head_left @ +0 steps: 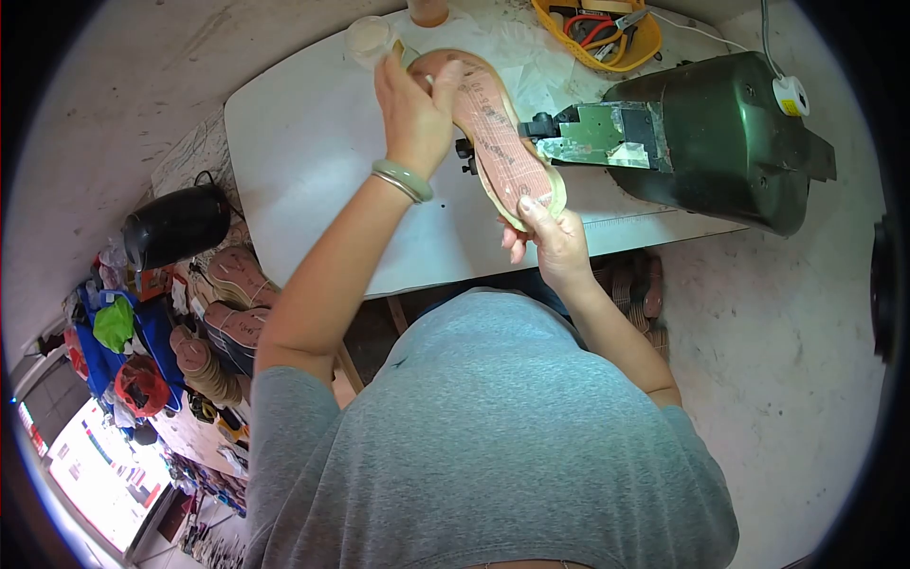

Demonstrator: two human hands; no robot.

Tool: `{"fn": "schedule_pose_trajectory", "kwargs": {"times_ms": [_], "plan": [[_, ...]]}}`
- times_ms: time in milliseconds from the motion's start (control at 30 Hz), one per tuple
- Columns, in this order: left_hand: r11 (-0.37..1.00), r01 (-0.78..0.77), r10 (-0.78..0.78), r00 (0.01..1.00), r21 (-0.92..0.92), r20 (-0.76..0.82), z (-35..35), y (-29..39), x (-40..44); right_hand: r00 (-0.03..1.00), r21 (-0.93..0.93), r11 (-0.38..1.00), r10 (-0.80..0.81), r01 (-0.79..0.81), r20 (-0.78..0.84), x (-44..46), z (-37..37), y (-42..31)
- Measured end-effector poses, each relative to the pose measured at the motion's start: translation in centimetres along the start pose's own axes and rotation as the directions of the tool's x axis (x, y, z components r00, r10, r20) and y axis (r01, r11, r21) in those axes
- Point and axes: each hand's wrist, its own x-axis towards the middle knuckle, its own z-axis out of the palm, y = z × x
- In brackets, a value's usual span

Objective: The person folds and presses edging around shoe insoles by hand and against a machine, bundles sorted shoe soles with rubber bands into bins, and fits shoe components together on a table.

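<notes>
Work on the sole [491,128] appears under way: its printed pink face is in place and a pale rim shows round it; whether the edge is finished cannot be determined. The sole is between the two hands, above the counter [313,171]. The right hand [557,245] grips its narrow end, thumb on the face. The left hand [417,109] is at the wide end, thumb over the face; its finger hold cannot be confirmed. Beyond the right hand sits a green machine [720,142], near the sole, contact undetermined. More soles [237,322] lie below the left hand, their stage unclear.
</notes>
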Motion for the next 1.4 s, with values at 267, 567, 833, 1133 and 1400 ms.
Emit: {"fn": "schedule_pose_trajectory", "kwargs": {"times_ms": [267,567,833,1133,1400], "plan": [[0.655,-0.754,0.306,0.332,0.056,0.892,-1.7,4.7,6.0,0.997,0.142,0.988,0.068,-0.062,-0.034,2.5,1.3,-0.7],[0.74,-0.587,-0.069,0.418,0.327,0.906,-3.5,7.4,6.0,0.99,0.09,0.995,0.051,-0.04,-0.129,3.5,1.9,-1.7],[0.887,-0.324,-0.145,0.481,0.329,0.865,-4.6,6.0,2.7,0.991,-0.048,0.998,0.032,-0.038,-0.132,3.4,0.5,-2.8],[0.978,-0.16,0.004,0.648,0.131,0.762,-4.5,2.9,-1.1,0.998,-0.137,0.99,0.032,-0.04,-0.062,2.0,0.5,-2.1],[0.955,0.02,-0.229,0.686,0.296,0.691,-4.0,5.5,-3.1,0.982,-0.01,0.992,0.122,-0.122,0.143,-3.5,2.4,-0.6]]}}
